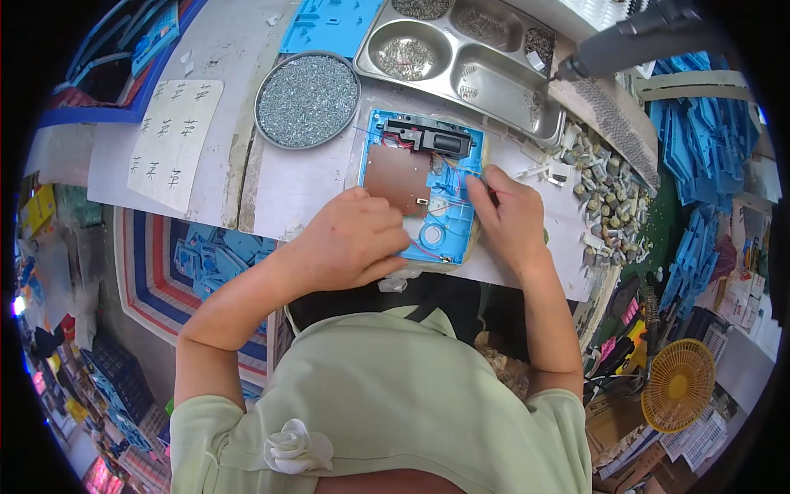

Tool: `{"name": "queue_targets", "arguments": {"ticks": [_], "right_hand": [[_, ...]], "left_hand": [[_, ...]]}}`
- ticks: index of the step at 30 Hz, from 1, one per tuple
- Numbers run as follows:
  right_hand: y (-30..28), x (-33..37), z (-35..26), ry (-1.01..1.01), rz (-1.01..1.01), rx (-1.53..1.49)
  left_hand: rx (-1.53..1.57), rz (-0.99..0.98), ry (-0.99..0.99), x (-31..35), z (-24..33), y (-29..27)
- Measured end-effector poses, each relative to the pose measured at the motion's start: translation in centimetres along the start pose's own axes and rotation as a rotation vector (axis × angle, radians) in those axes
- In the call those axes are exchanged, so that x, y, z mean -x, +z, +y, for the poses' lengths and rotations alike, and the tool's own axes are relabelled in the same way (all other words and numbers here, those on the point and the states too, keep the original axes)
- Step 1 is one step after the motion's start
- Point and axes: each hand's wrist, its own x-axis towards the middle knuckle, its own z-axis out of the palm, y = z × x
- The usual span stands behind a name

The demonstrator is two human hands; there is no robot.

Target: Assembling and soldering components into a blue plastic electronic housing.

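Note:
A blue plastic casing (467,216) lies open side up in front of me, with a brown circuit board (397,177) in its left half. A black plastic module (428,136) spans its far end. Thin coloured wires run through the right half, above a white round part (432,235). My left hand (358,239) is closed over the near left corner of the casing, its curled fingers against the board's near edge. At the right edge, my right hand (508,212) grips the casing, thumb inside near the wires. Some of its fingertips are hidden.
Beyond the casing stand a round dish (308,100) of small screws and a steel compartment tray (502,89) with springs and small metal parts. A dark power tool (634,41) hangs at far right. Small metal-and-white parts (613,193) are heaped at right.

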Motion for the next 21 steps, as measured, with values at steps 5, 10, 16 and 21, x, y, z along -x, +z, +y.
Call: {"name": "queue_targets", "arguments": {"ticks": [5,10,16,21], "right_hand": [[-0.5,1.9,0.4,0.13,0.049,-0.316],[-1.5,7.2,-0.8,0.001,0.151,-0.45],[-1.6,10.0,-4.6,-0.443,-0.111,-0.293],[-1.6,7.8,-4.9,-0.396,-0.421,-0.701]], "left_hand": [[-0.156,0.166,-0.119,-3.0,0.2,-0.5],[-0.328,0.034,-0.064,-3.7,-0.7,0.2],[-0.225,-0.039,0.069,-3.4,-0.8,-1.1],[-0.088,-0.167,0.263,0.9,1.9,1.7]]}}
